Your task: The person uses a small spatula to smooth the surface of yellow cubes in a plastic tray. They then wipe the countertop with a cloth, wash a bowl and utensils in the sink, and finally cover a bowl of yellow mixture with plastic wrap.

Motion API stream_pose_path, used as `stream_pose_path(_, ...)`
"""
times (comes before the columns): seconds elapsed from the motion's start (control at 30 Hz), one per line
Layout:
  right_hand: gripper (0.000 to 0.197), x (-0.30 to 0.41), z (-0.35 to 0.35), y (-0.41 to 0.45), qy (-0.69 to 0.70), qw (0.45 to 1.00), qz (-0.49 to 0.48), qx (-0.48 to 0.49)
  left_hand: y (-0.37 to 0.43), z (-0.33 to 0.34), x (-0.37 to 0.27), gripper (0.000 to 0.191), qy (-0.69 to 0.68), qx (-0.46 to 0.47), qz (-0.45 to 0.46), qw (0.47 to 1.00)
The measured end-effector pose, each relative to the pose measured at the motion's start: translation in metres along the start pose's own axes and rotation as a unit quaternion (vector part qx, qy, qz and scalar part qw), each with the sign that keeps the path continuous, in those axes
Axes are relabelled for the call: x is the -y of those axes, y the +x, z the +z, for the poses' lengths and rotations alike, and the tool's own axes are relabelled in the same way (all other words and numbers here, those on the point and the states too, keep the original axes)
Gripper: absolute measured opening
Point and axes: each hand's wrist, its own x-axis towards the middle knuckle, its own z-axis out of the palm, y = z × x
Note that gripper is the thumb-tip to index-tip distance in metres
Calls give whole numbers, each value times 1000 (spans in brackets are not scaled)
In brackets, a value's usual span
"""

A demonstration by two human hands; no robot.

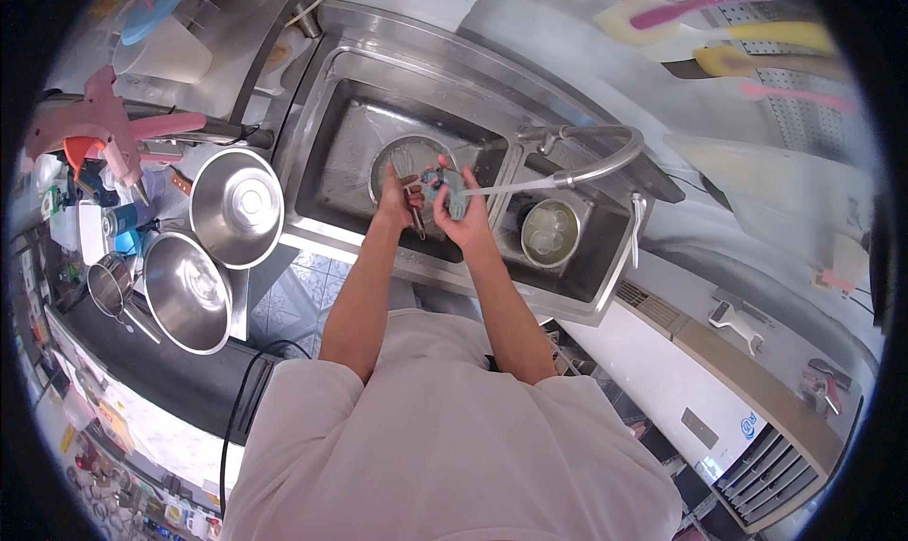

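My left hand (399,199) is closed around the handle of a wire balloon whisk (401,163), whose wires lie over a round metal bowl (380,159) in the large basin of a stainless steel sink (333,151). Close beside it, my right hand (464,211) holds a bunched greenish-grey scrubber or cloth (455,192); exactly which cannot be told. A stream of water from the curved faucet (603,168) reaches that hand. In the smaller basin at the right stands a metal pot (551,259) with water and several round, translucent things in it.
Two stainless steel bowls (236,207) and a handled strainer (110,285) are left of the sink. A pink glue gun (113,129) hangs or lies above them. Spatulas (695,9) are at the upper right. A large white and tan appliance (681,371) stands right of the sink.
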Motion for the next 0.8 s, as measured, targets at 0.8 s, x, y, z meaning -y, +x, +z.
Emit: stream_pose_path(0.8, 36, -13, 27, -11, 92, 995, -36, 24, -3, 23, 39, 76, 23, 88, -36, 995)
